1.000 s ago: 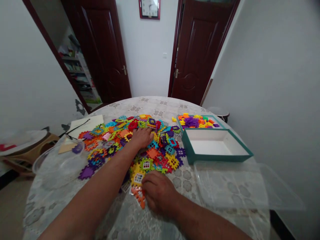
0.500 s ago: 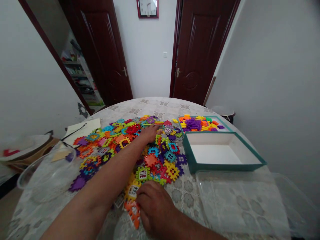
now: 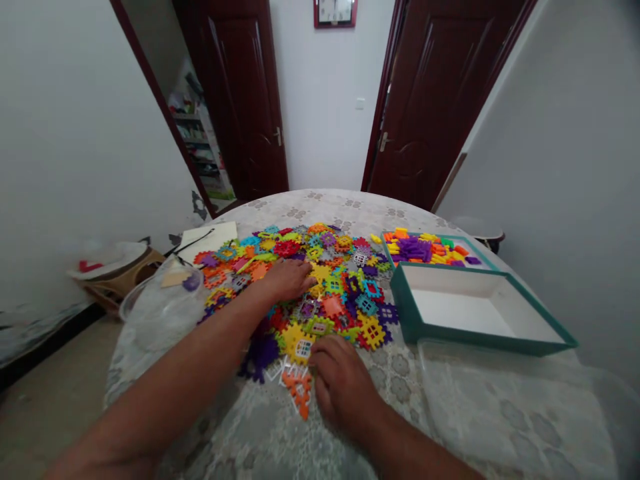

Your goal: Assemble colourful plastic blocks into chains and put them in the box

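A spread of several colourful interlocking plastic tiles covers the middle of the round table. My left hand lies palm down on the tiles near the middle of the pile, fingers pointing right. My right hand rests at the near edge of the pile, fingers curled down against an orange tile and a yellow window tile. Whether it grips a tile is hidden under the fingers.
An empty teal box stands right of the pile, with a teal tray of small coloured blocks behind it. A clear plastic lid lies near right. A clear bowl and paper sit left. Two dark doors stand behind.
The view has swung left, shifting everything rightward in the picture. My left hand drew back from the far side of the pile toward its middle. My right hand stays at the near edge.
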A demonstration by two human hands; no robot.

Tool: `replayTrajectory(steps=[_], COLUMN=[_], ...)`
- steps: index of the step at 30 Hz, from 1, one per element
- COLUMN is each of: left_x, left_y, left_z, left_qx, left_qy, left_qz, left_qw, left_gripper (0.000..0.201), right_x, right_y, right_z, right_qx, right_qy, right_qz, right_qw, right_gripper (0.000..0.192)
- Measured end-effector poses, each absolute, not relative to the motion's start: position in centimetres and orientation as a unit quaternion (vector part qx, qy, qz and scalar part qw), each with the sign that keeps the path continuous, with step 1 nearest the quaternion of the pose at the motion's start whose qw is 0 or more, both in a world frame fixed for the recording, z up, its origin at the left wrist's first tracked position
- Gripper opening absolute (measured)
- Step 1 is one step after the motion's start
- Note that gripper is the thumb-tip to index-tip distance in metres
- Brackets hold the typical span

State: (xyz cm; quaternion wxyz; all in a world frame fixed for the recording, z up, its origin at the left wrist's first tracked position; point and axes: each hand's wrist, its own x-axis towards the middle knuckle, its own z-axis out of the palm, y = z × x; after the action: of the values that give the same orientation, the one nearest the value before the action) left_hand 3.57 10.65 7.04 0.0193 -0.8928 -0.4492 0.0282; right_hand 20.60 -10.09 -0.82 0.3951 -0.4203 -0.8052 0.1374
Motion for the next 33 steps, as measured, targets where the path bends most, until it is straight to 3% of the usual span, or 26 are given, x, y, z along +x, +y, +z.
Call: replayTrajectory(steps=[5,12,25,29,33], left_x=[2.5,2.9,0.0,1.4,2.7], left_y=[8.8,6.4,1.2,1.6,1.6], left_z=[8.3,10.0,9.0,8.9,7.2], left_qx=[-0.889,-0.865,-0.891,-0.889,-0.895], left_qy=[-0.457,-0.501,-0.452,-0.439,-0.394], left_qz=[0.028,0.011,-0.034,-0.117,-0.2], left_qw=[-0.005,-0.026,0.032,0.05,0.057], left_gripper=[0.045,0.046,0.035,0.043,0.037], right_x=[21.2,22.5,22.5,22.6,25.4], right_y=[-9.6,-9.0,-8.8,-10.4,-13.9], right_z=[-1.0,-1.4,0.0,3.0,10.4], right_qx=[-0.465,-0.501,-0.509,-0.497,-0.477], right_qy=[-0.786,-0.769,-0.76,-0.753,-0.746], right_qz=[0.086,0.011,0.016,0.007,-0.006], right_qw=[0.398,0.396,0.405,0.431,0.464], right_gripper=[0.038,0.033,0.026,0.025,0.028])
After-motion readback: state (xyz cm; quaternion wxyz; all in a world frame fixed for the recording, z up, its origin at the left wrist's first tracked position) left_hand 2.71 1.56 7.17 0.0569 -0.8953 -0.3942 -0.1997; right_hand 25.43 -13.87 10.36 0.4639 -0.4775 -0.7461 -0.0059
